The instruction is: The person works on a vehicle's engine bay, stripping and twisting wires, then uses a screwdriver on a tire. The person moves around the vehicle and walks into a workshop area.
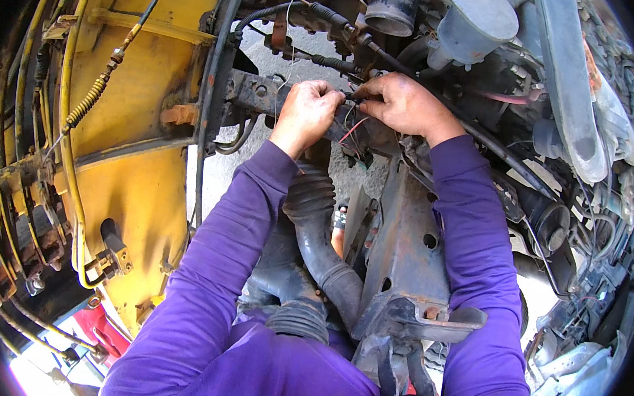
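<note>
Head view: left hand [310, 110] and right hand [405, 104] pinch wires [353, 129] near a beam [246, 90] edge, open ground [218, 177] below.

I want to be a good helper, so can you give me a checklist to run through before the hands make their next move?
1. Left hand and right hand both in view: ok.
2. Red wire in sight: ok, below the right hand.
3. What the hands pinch: cannot tell, mostly hidden.
4. Hands covered: not ok, they are bare.
5. Left sleeve clear of the ribbed hose: cannot tell from this angle.
</note>
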Tool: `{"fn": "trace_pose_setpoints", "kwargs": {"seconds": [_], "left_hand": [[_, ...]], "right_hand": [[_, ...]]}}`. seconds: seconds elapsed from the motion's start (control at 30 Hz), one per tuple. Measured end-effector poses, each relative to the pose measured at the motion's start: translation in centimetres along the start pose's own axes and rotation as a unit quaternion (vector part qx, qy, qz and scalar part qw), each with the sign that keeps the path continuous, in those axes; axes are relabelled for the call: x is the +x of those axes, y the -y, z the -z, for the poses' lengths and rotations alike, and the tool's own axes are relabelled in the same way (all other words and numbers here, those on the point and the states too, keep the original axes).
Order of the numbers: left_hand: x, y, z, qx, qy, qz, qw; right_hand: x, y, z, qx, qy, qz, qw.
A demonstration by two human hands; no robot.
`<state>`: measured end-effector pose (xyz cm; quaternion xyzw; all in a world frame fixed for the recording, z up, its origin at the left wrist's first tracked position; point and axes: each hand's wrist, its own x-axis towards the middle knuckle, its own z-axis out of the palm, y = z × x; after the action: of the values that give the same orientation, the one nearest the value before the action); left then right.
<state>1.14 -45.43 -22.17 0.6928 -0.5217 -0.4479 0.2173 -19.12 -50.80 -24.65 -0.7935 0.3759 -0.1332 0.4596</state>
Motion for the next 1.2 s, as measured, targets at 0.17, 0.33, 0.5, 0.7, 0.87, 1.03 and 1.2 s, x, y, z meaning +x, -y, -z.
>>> {"fn": "trace_pose_setpoints", "kwargs": {"seconds": [0.17, 0.33, 0.5, 0.7, 0.87, 1.03, 1.2], "left_hand": [[-0.5, -0.9, -0.2, -0.017, 0.003, -0.007, 1.000], [-1.4, -1.1, -0.6, -0.050, 0.031, -0.014, 0.998], [-1.1, -0.3, -0.3, -0.037, 0.021, -0.034, 0.998], [-0.7, 0.9, 0.0, -0.059, 0.062, -0.023, 0.996], [-0.7, 1.6, -0.1, -0.044, 0.044, -0.038, 0.997], [-0.4, 1.1, -0.1, -0.040, 0.045, -0.038, 0.998], [-0.1, -0.3, 0.4, -0.036, 0.031, 0.028, 0.998]], "right_hand": [[0.2, 0.3, -0.5, -0.095, -0.045, 0.028, 0.994], [0.0, 1.2, -1.3, -0.154, -0.105, 0.071, 0.980], [0.4, 0.9, -1.3, -0.142, -0.096, 0.044, 0.984], [0.7, 0.7, -1.0, -0.080, -0.062, -0.011, 0.995], [0.9, 1.4, 0.0, 0.024, 0.001, -0.073, 0.997], [0.9, 1.0, 0.4, 0.061, -0.002, -0.109, 0.992], [0.7, 1.0, 0.6, 0.048, -0.025, -0.079, 0.995]]}}
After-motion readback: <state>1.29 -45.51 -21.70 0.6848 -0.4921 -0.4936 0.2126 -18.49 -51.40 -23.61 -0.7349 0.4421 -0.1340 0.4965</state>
